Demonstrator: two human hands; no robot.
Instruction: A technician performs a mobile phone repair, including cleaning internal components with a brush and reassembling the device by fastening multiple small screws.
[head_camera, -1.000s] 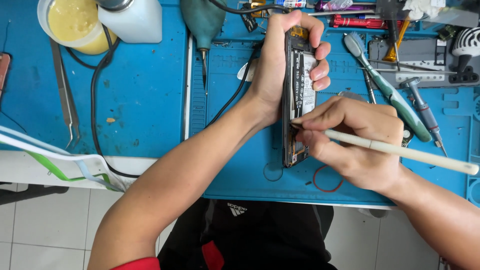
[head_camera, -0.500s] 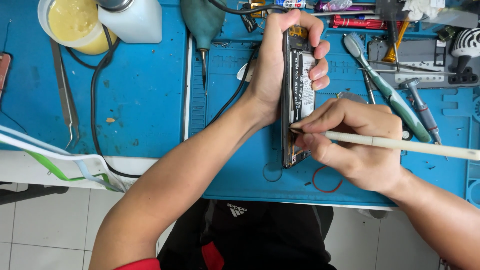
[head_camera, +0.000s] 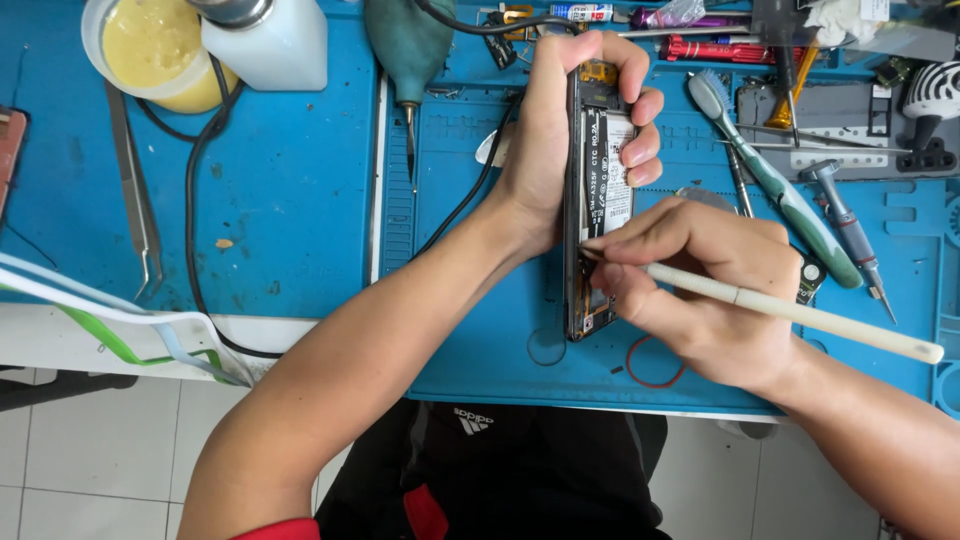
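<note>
My left hand (head_camera: 560, 140) grips an opened phone (head_camera: 590, 300) with its back cover off, holding it on edge over the blue work mat (head_camera: 470, 330). The battery with its white label (head_camera: 612, 170) shows between my fingers. My right hand (head_camera: 700, 290) holds a long cream-coloured pry stick (head_camera: 800, 315) like a pen. Its tip touches the phone's inside just below the battery, at the middle of the phone's length. The stick's far end points to the right.
Metal tweezers (head_camera: 135, 200) lie at the left, near a tub of yellow paste (head_camera: 150, 50) and a white bottle (head_camera: 265, 40). A green air blower (head_camera: 405, 45), a black cable (head_camera: 195, 220), a toothbrush (head_camera: 770, 180), screwdrivers (head_camera: 850, 230) and a red rubber ring (head_camera: 655, 365) lie around.
The pry stick's far end has swung slightly upward and its tip has shifted a little along the phone's inside. My left hand has kept its hold.
</note>
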